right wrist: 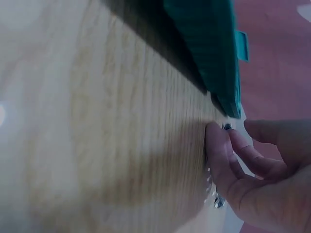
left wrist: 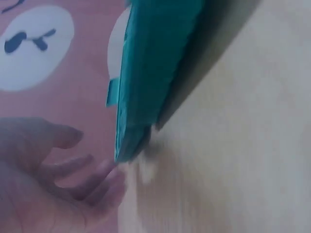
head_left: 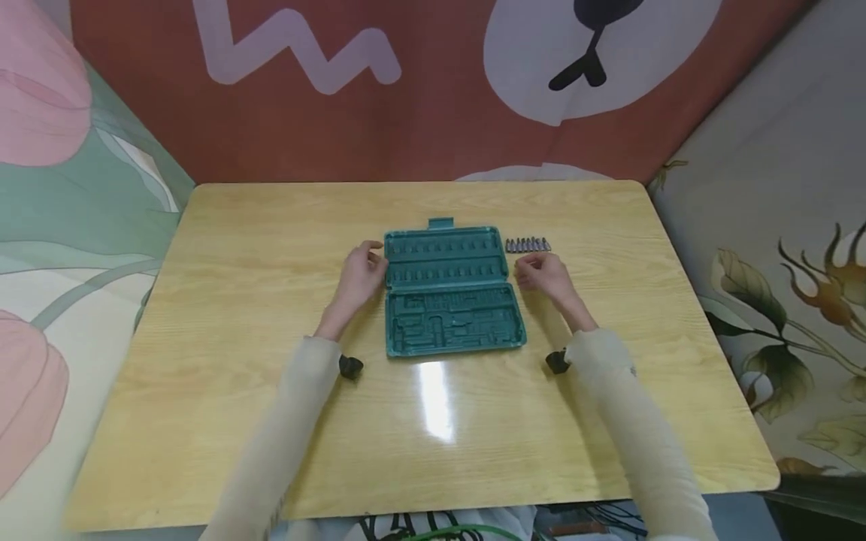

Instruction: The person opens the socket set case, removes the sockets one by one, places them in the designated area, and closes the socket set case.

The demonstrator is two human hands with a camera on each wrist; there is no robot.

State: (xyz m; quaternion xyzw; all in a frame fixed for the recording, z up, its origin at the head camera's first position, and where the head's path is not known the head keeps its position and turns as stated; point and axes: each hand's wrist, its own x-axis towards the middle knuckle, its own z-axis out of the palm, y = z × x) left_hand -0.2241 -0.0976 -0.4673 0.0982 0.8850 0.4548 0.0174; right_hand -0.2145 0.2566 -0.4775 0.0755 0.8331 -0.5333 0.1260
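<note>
An opened green plastic tool case point(head_left: 455, 318) lies flat on the wooden table, its moulded slots facing up. At its upper left edge is my left hand point(head_left: 363, 272), fingers loosely bent; in the left wrist view that hand point(left wrist: 53, 179) has its fingertips close beside the corner of the case, and contact is unclear. Right of the case, a row of small metal bits point(head_left: 528, 245) stands side by side. My right hand point(head_left: 543, 275) is just in front of them, with thumb and fingers point(right wrist: 248, 154) apart and nothing visibly held. Those fingers partly hide the bits in the right wrist view.
The pale wooden table point(head_left: 271, 225) extends around the case on every side. A latch tab point(head_left: 441, 223) sticks out from the case's far edge. Cables point(head_left: 433, 524) lie below the table's front edge. A printed red wall point(head_left: 433, 98) rises behind.
</note>
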